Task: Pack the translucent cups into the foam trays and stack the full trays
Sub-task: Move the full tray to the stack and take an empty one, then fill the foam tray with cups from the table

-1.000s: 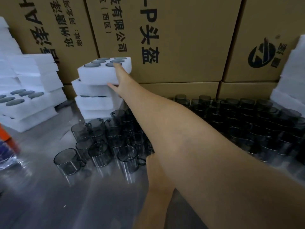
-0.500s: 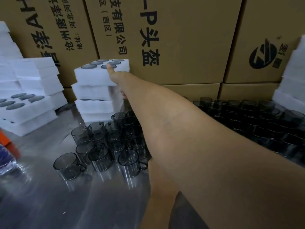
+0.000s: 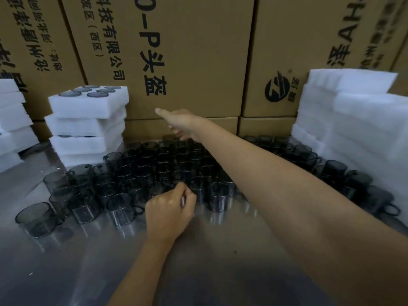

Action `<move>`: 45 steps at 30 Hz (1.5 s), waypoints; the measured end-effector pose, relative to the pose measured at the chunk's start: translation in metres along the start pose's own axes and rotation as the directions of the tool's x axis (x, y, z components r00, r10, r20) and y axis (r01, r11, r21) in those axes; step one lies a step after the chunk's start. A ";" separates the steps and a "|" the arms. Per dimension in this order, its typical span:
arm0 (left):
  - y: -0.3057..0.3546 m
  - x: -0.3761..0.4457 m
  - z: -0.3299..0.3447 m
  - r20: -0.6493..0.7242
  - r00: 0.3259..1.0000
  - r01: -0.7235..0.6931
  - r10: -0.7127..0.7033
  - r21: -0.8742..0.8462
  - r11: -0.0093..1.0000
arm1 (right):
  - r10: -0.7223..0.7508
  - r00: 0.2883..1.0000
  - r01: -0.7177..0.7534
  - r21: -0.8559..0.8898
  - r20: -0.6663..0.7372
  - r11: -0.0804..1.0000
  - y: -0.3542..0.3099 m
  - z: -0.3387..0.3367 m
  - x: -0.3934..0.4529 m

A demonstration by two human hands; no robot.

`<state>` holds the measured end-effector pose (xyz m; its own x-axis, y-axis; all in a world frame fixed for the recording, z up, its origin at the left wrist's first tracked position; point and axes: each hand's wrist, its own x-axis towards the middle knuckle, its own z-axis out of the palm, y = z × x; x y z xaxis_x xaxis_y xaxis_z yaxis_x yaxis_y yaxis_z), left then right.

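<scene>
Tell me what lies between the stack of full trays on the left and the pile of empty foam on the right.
In the head view, a crowd of dark translucent cups fills the table between the stacked trays and the empty foam; the right arm crosses over them.

We see the cups [image 3: 167, 173] crowded across the middle of the bench [image 3: 66, 272], in front of the cartons [image 3: 198, 51]. A stack of filled trays [image 3: 88, 124] stands at their left, and a pile of foam trays [image 3: 353, 120] at their right.
</scene>
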<state>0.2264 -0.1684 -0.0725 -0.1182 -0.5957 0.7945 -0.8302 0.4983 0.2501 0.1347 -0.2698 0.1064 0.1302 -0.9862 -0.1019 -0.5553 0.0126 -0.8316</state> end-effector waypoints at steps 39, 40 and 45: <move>0.205 -0.053 0.011 0.283 0.929 -0.219 0.237 -0.092 0.971 | -0.033 0.629 -0.739 -0.610 -0.777 0.287 0.151 -0.262 -0.272; 0.205 -0.054 0.010 0.283 0.934 -0.198 0.217 -0.096 0.976 | -0.065 0.634 -0.718 -0.618 -0.770 0.319 0.143 -0.257 -0.275; 0.202 -0.060 0.006 0.234 0.970 -0.009 0.060 -0.213 0.977 | -0.325 0.756 -0.397 -0.793 -0.568 0.462 0.103 -0.212 -0.297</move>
<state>0.0627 -0.0363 -0.0733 -0.2915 -0.6958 0.6564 -0.6940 0.6261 0.3555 -0.1353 -0.0107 0.1664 -0.1871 -0.8435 0.5034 -0.9596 0.2665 0.0898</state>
